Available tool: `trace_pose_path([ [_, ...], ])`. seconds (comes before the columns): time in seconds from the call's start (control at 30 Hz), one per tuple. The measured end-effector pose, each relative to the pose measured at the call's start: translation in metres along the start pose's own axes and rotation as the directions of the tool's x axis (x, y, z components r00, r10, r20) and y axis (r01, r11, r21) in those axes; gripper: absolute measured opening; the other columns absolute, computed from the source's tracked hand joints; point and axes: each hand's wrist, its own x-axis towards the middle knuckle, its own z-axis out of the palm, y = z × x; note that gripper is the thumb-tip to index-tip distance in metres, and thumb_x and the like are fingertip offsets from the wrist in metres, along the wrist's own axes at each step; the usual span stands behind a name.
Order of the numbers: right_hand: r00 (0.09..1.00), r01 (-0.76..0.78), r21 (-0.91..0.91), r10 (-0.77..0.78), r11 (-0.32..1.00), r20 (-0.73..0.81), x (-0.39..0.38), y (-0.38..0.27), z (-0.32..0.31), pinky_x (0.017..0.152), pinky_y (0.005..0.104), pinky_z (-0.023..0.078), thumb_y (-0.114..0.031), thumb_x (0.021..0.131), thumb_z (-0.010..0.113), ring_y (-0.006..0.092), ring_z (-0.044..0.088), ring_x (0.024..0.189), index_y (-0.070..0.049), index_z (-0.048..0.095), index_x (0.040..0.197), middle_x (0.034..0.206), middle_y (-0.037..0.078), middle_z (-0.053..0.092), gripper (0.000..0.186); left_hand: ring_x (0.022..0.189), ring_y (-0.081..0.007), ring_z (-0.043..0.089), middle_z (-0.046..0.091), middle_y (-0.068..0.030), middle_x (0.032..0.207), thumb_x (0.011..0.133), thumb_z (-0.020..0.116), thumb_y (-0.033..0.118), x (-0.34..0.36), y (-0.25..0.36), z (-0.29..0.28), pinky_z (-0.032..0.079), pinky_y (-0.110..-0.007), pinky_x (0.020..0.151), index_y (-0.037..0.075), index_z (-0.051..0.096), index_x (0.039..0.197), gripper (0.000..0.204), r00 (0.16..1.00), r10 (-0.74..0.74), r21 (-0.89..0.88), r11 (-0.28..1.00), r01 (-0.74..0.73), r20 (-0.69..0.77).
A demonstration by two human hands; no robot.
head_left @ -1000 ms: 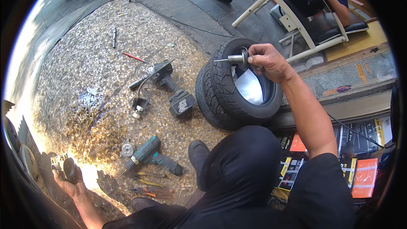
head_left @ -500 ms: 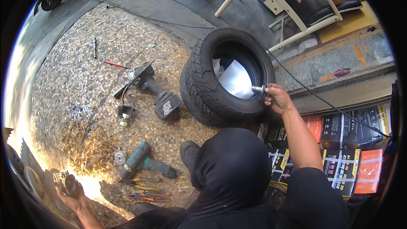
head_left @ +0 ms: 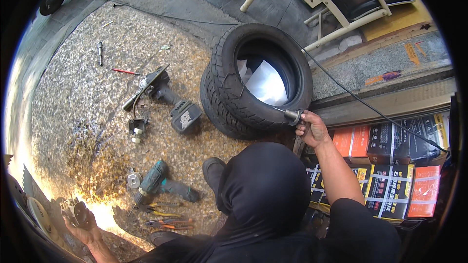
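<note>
At the lower left my left hand (head_left: 88, 233) is closed round a round, hollow grey metal housing (head_left: 76, 213). My right hand (head_left: 313, 130) pinches a small silvery cylinder with a thin pointed shaft (head_left: 292, 115), perhaps a motor rotor. That part is just above the near right rim of the upper tyre (head_left: 234, 98); whether they touch I cannot tell. White sheets (head_left: 267, 84) lie inside the stacked tyres. On the pebbled ground, a teal cordless drill (head_left: 155, 179) rests between my left hand and my knee, beside a round metal piece (head_left: 134, 180).
A grey cordless power tool (head_left: 168, 95) lies left of the tyres, with a wired black part (head_left: 138, 126) near it. Pliers (head_left: 169, 224) lie by my shoe. Strapped boxes (head_left: 390, 190) are stacked at right. A cable (head_left: 351, 91) crosses beside a chair (head_left: 341, 34) where a person sits.
My right hand has drawn the cylinder slightly down and left, from over the tyre's opening to its near rim. The whole view has shifted a little; my left hand keeps its hold.
</note>
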Motion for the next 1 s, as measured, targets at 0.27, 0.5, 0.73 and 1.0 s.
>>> trace_pose_path([
  [0.27, 0.996, -0.021, -0.057, 0.016, 0.998, -0.088, -0.0034, -0.002, 0.0043, 0.054, 0.0275, 0.037, -0.019, 0.086, 0.066, 0.0118, 0.045, 0.059, -0.015, 0.054, 0.08, 0.073, -0.001, 0.047, 0.014, 0.104, -0.0262, 0.065, 0.064, -0.0136, 0.115, 0.09, 0.062, 0.05, 0.0007, -0.0007, -0.0011, 0.055, -0.037, 0.079, 0.014, 0.052, 0.13, 0.055, 1.0, 0.007, -0.006, 1.0, -0.007, 0.014],
  [0.5, 0.988, -0.059, -0.084, 0.046, 0.995, -0.149, -0.0037, -0.0026, 0.0019, 0.054, 0.0286, 0.036, -0.026, 0.09, 0.066, 0.0124, 0.044, 0.059, -0.016, 0.055, 0.081, 0.073, -0.001, 0.045, 0.018, 0.107, -0.0279, 0.063, 0.063, -0.0145, 0.116, 0.089, 0.063, 0.05, 0.0006, -0.001, 0.001, 0.055, -0.038, 0.082, 0.013, 0.051, 0.13, 0.056, 1.0, -0.001, -0.025, 1.0, 0.002, 0.027],
  [0.73, 0.978, -0.089, -0.044, 0.079, 0.995, -0.191, -0.0063, -0.0007, 0.0016, 0.054, 0.0285, 0.034, -0.035, 0.091, 0.067, 0.0125, 0.042, 0.058, -0.017, 0.053, 0.081, 0.071, -0.002, 0.044, 0.026, 0.109, -0.0289, 0.063, 0.06, -0.0168, 0.12, 0.09, 0.063, 0.049, -0.003, 0.0007, 0.0026, 0.056, -0.039, 0.085, 0.012, 0.05, 0.132, 0.058, 1.0, -0.006, -0.02, 1.0, 0.006, 0.008],
  [1.0, 0.974, -0.112, -0.061, 0.097, 0.992, -0.206, -0.0091, -0.003, -0.0004, 0.055, 0.0291, 0.034, -0.038, 0.091, 0.067, 0.0134, 0.042, 0.059, -0.017, 0.051, 0.08, 0.07, -0.002, 0.042, 0.029, 0.105, -0.026, 0.065, 0.064, -0.0122, 0.116, 0.09, 0.064, 0.047, -0.0018, 0.0014, 0.0019, 0.057, -0.038, 0.081, 0.014, 0.052, 0.129, 0.053, 0.999, -0.02, -0.052, 0.998, 0.023, 0.049],
])
